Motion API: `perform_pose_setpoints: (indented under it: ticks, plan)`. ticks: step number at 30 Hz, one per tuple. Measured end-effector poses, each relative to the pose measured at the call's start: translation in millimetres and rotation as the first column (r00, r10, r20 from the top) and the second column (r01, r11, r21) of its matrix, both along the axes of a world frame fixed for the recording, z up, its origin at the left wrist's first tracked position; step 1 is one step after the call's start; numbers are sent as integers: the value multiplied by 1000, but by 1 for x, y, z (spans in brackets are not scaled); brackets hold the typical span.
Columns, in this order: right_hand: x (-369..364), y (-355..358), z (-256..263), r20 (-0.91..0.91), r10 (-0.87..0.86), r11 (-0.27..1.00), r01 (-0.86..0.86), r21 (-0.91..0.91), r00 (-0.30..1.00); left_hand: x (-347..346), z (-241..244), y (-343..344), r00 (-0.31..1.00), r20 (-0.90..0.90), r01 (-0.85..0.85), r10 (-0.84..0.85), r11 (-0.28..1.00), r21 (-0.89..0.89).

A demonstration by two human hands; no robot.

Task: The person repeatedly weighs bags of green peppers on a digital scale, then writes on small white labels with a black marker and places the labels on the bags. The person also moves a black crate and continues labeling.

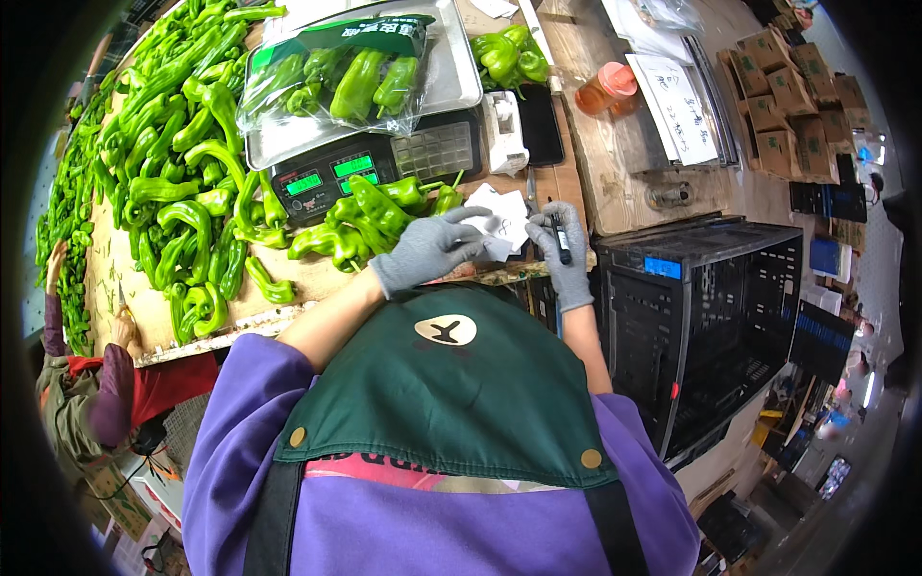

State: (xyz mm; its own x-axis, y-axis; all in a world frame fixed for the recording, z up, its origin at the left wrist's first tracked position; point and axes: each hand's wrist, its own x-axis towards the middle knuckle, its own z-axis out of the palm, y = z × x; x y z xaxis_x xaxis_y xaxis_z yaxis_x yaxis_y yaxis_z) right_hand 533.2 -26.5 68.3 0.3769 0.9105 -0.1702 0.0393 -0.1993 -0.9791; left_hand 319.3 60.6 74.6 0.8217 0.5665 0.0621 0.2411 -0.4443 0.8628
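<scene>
My left hand (436, 248), in a grey knit glove, lies with its fingers spread over the left edge of some white paper slips (503, 216). One slip bears a dark handwritten mark. In the grey-gloved right hand (565, 252) is a black marker pen (560, 234), held upright just right of the slips. Several green peppers (360, 223) lie beside the left hand, in front of a digital scale (338, 176) with lit green displays. On its metal pan (457, 72) rests a clear and green plastic bag of peppers (356, 83).
A large heap of green peppers (194, 129) covers the table's left side. A white device (506, 133), a black phone (542, 126) and scissors (531, 186) lie beyond the slips. At right are a pink-lidded bottle (606, 88) and black crates (691, 338). Another person's hand (126, 330) holds a knife far left.
</scene>
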Motion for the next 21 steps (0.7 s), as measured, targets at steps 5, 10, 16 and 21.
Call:
perform_pose_setpoints:
  ticks: [5, 10, 16, 21]
  plan:
    - [-7, 5, 19, -19, 314, 946, -311, 88, 949, 3, -7, -2, 999, -35, 6, -17, 953, -304]
    - [-4, 14, -20, 9, -26, 1000, 26, 5, 1000, 0, -23, 0, 996, -34, 84, -83, 996, 25]
    - [-13, 17, -42, 175, -33, 994, 50, -94, 984, 17, -32, -1, 909, -414, 111, -37, 982, 155]
    - [-21, 26, -42, 418, -44, 996, 71, -50, 907, 16, -41, -5, 914, -405, 128, -34, 970, 208]
